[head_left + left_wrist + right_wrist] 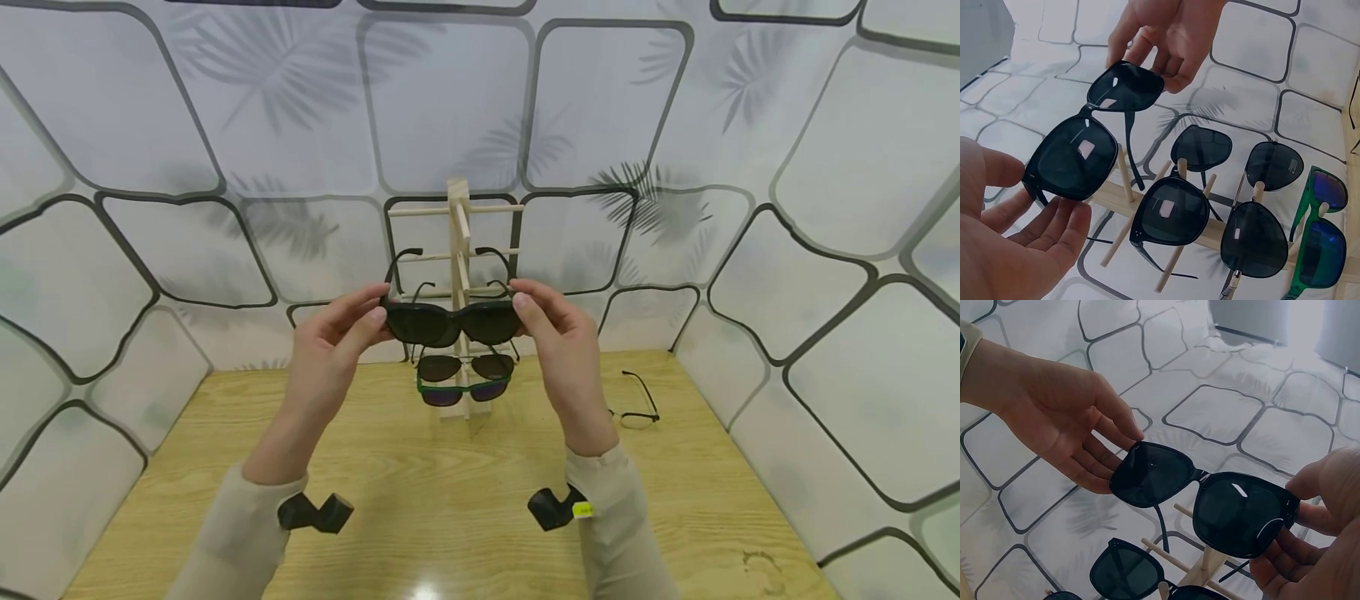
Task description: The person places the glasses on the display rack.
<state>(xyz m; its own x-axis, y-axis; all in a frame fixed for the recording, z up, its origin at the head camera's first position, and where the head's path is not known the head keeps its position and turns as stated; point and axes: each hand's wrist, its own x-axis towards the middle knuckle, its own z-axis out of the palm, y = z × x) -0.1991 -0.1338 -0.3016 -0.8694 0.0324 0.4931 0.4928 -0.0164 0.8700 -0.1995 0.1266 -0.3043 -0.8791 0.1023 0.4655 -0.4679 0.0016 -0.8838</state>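
Note:
A pair of black sunglasses (422,323) is held level between both hands, in front of a wooden display rack (459,225). My left hand (330,342) pinches the frame's left end, thumb in front and fingers behind. At the opposite end, my right hand (561,346) pinches the frame near the hinge. The temples are unfolded and point back toward the rack. Lower down, the rack bears another black pair (1172,212), thin-framed dark sunglasses (1254,240) and green-framed sunglasses (1321,250) with bluish lenses. Whether the held pair touches a peg cannot be told.
Thin-rimmed eyeglasses (637,415) lie on the wooden table (420,492) to the right of the rack. Bare pegs (495,209) stick out near the rack's top. Patterned cloth walls (277,150) stand at the back and both sides.

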